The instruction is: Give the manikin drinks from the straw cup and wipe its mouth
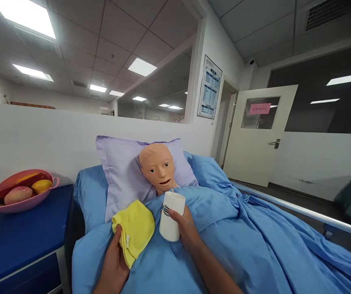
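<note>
My right hand (185,227) is wrapped round a white cup (171,216) with a dark striped mark, held upright just below the chin of a training manikin (158,166). A thin straw-like stem rises from the cup toward the manikin's mouth. My left hand (113,261) grips a folded yellow cloth (134,229) beside the cup, over the blue blanket (224,241). The manikin lies in bed, its head on a lilac pillow (117,171).
A blue bedside cabinet (16,237) stands at left with a pink bowl (19,205) of fruit on it. A metal bed rail (316,214) runs along the right side. A white door (256,134) stands ajar behind, and a low white partition backs the bed.
</note>
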A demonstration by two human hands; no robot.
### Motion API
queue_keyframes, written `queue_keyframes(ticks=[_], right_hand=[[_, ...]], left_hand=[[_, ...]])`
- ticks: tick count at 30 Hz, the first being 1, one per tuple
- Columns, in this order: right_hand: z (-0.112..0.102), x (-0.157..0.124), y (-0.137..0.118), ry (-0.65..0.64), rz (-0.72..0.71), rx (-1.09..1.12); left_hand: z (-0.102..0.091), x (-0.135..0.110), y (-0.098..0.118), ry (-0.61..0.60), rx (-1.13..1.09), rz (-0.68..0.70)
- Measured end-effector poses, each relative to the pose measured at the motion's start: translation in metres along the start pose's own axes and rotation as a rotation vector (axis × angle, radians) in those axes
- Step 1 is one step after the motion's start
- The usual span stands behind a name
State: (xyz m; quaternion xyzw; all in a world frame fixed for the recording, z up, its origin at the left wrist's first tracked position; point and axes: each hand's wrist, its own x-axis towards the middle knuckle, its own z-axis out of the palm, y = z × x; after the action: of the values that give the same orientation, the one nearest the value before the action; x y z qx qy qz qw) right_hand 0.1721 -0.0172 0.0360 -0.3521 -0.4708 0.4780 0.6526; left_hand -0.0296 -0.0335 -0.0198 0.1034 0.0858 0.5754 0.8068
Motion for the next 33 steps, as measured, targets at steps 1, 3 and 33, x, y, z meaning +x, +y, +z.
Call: queue_keyframes(ticks=[1, 3, 33], right_hand=[[0.001, -0.001, 0.000, 0.003, -0.004, -0.012], [0.002, -0.001, -0.001, 0.004, -0.007, -0.047], [-0.005, 0.003, 0.003, -0.126, 0.025, -0.133]], left_hand=[[0.000, 0.000, 0.000, -0.024, -0.005, -0.008], [-0.002, 0.001, 0.000, -0.068, -0.009, -0.019], [-0.009, -0.006, -0.001, 0.213, 0.045, 0.033]])
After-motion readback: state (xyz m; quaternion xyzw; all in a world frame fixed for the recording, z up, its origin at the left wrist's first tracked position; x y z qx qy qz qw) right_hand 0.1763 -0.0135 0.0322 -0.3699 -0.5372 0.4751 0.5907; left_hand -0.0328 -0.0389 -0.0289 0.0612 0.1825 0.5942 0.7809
